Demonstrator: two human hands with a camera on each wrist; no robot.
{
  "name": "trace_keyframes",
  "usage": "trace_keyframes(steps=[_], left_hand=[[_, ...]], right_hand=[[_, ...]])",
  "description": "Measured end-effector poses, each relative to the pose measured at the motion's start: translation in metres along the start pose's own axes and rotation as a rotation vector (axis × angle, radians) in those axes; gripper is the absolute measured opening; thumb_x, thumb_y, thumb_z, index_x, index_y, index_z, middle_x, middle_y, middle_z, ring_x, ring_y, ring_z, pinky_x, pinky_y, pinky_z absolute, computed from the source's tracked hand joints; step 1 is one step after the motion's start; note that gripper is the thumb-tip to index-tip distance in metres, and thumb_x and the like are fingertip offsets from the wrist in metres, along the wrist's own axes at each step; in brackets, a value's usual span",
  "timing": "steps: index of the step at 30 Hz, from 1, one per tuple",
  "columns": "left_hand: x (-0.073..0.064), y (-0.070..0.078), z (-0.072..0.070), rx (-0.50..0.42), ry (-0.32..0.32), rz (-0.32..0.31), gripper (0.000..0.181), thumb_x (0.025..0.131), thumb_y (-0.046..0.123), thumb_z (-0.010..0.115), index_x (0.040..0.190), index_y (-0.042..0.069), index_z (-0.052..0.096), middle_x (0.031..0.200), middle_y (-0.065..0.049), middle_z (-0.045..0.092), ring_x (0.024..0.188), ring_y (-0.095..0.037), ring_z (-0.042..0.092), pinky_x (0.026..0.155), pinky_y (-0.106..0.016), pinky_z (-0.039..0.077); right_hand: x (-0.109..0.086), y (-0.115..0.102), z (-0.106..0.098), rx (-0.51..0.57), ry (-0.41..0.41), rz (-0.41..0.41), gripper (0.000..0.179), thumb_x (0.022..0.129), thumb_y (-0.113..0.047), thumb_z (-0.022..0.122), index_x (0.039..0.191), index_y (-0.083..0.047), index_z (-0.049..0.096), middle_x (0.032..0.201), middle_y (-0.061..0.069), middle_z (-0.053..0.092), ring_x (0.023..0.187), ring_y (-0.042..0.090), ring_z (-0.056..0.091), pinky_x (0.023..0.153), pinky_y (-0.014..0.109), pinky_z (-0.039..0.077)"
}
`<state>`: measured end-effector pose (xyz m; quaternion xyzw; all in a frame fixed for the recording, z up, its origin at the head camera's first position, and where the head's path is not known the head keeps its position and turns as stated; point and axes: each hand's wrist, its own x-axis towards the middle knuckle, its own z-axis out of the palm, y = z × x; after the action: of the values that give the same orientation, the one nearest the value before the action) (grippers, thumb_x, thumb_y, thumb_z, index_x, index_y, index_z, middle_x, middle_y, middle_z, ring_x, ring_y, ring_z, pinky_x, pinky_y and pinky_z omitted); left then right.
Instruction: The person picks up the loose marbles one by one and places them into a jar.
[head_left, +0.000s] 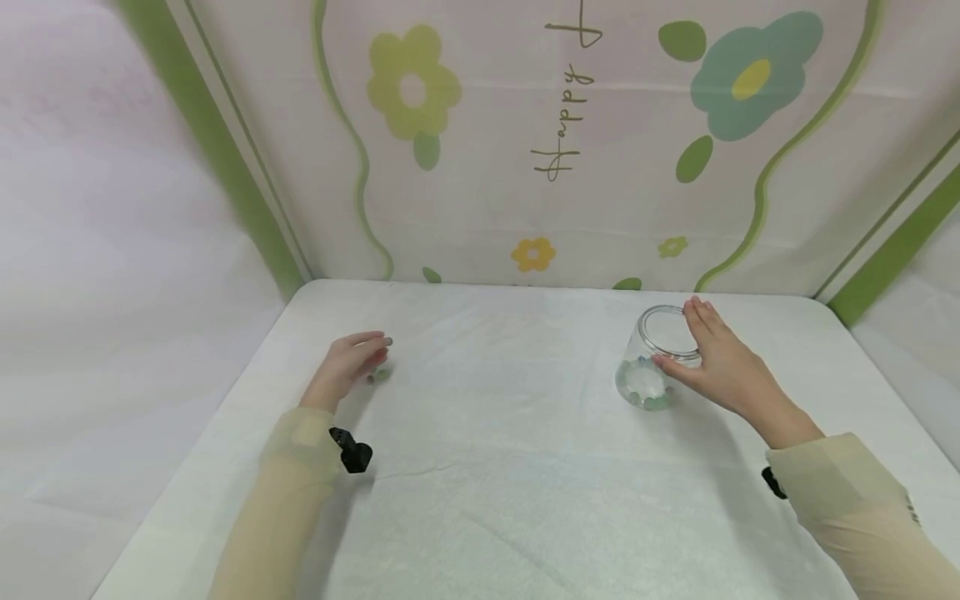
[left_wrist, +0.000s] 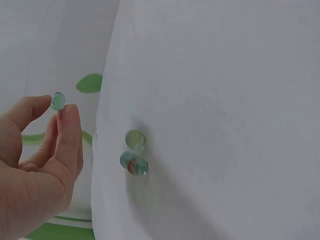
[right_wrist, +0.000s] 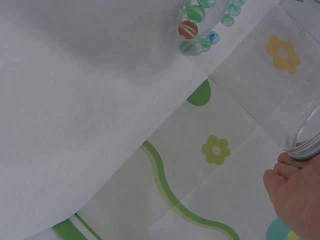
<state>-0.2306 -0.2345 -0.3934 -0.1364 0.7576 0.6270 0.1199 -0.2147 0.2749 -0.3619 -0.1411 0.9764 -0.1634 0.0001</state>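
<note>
My left hand (head_left: pixel 348 362) pinches a pale green marble (left_wrist: pixel 58 101) between thumb and fingertips, up off the table. Below it on the cloth, three marbles (left_wrist: pixel 135 139) lie close together, one with red in it. Over on the right stands a clear jar (head_left: pixel 632 342), lidless at the top, with a ring of marbles (head_left: pixel 654 403) along its bottom. My right hand (head_left: pixel 723 367) holds the jar at the rim, thumb on the near side and fingers on the far right side. Mostly green, the jar's marbles include an orange-red one (right_wrist: pixel 188 30) and a blue one (right_wrist: pixel 214 37).
A white cloth (head_left: pixel 480 467) covers the table, slightly creased. Behind it hangs a printed curtain (head_left: pixel 480 200) with flowers, and white fabric (head_left: pixel 112 292) rises at the left side. Small black devices (head_left: pixel 351 452) sit on both wrists.
</note>
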Motion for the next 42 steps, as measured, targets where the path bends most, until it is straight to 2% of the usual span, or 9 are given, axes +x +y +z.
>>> trace_keyframes(steps=[4, 7, 14, 21, 27, 33, 38, 42], left_hand=[[0.002, 0.015, 0.018, -0.026, -0.03, 0.011, 0.054, 0.099, 0.02, 0.051, 0.146, -0.001, 0.034, 0.148, -0.018, 0.04, 0.116, -0.01, 0.055, 0.086, -0.006, 0.05], [0.004, 0.027, 0.032, -0.067, -0.05, 0.022, 0.052, 0.099, 0.018, 0.051, 0.146, -0.001, 0.035, 0.148, -0.017, 0.04, 0.123, -0.015, 0.051, 0.086, -0.006, 0.051], [0.007, 0.056, 0.069, -0.181, -0.085, 0.048, 0.047, 0.098, 0.011, 0.052, 0.142, -0.001, 0.04, 0.138, -0.014, 0.046, 0.106, -0.01, 0.056, 0.083, -0.008, 0.053], [0.007, 0.084, 0.112, -0.194, -0.121, 0.055, 0.043, 0.096, 0.011, 0.056, 0.137, 0.001, 0.048, 0.129, -0.011, 0.053, 0.12, -0.021, 0.054, 0.102, -0.024, 0.05], [0.007, 0.102, 0.152, -0.218, -0.165, 0.066, 0.038, 0.093, 0.01, 0.061, 0.13, 0.001, 0.054, 0.128, -0.012, 0.055, 0.123, -0.026, 0.054, 0.104, -0.028, 0.05], [-0.001, 0.113, 0.194, -0.181, -0.223, 0.086, 0.039, 0.092, 0.011, 0.064, 0.129, 0.001, 0.055, 0.13, -0.012, 0.057, 0.12, -0.024, 0.059, 0.099, -0.026, 0.053], [-0.009, 0.113, 0.228, -0.178, -0.257, 0.089, 0.035, 0.09, 0.014, 0.066, 0.123, 0.004, 0.06, 0.124, -0.012, 0.062, 0.114, -0.023, 0.063, 0.098, -0.029, 0.054], [-0.013, 0.112, 0.252, -0.175, -0.26, 0.094, 0.03, 0.089, 0.014, 0.067, 0.117, 0.004, 0.063, 0.115, -0.011, 0.067, 0.109, -0.024, 0.066, 0.098, -0.032, 0.054]], right_hand=[[0.0, 0.0, 0.001, 0.001, -0.002, 0.004, 0.099, 0.091, -0.057, 0.052, 0.15, 0.006, 0.005, 0.159, 0.025, 0.003, 0.148, 0.04, 0.003, 0.107, 0.071, 0.024], [0.0, 0.0, 0.0, 0.004, -0.002, 0.005, 0.099, 0.091, -0.057, 0.052, 0.15, 0.006, 0.005, 0.159, 0.025, 0.003, 0.148, 0.04, 0.003, 0.107, 0.071, 0.024], [0.0, 0.0, 0.0, 0.012, 0.003, 0.004, 0.099, 0.091, -0.057, 0.052, 0.15, 0.006, 0.005, 0.159, 0.024, 0.004, 0.148, 0.04, 0.004, 0.107, 0.071, 0.023], [0.001, 0.001, 0.002, 0.006, 0.005, 0.006, 0.099, 0.091, -0.057, 0.052, 0.15, 0.006, 0.005, 0.159, 0.024, 0.003, 0.148, 0.04, 0.004, 0.107, 0.071, 0.024], [0.001, 0.002, 0.001, 0.006, -0.005, 0.008, 0.099, 0.091, -0.058, 0.052, 0.15, 0.006, 0.004, 0.159, 0.024, 0.003, 0.148, 0.04, 0.003, 0.107, 0.071, 0.023], [0.002, 0.001, 0.002, 0.01, -0.021, 0.007, 0.1, 0.091, -0.058, 0.051, 0.15, 0.006, 0.003, 0.159, 0.025, 0.001, 0.147, 0.041, 0.002, 0.108, 0.071, 0.022], [0.003, 0.001, 0.001, 0.007, -0.026, 0.012, 0.1, 0.091, -0.058, 0.051, 0.15, 0.006, 0.002, 0.159, 0.025, 0.0, 0.147, 0.041, 0.001, 0.108, 0.071, 0.021], [0.003, 0.001, 0.001, 0.01, -0.027, 0.015, 0.1, 0.091, -0.058, 0.051, 0.15, 0.006, 0.002, 0.159, 0.025, -0.001, 0.147, 0.042, 0.001, 0.108, 0.072, 0.022]])
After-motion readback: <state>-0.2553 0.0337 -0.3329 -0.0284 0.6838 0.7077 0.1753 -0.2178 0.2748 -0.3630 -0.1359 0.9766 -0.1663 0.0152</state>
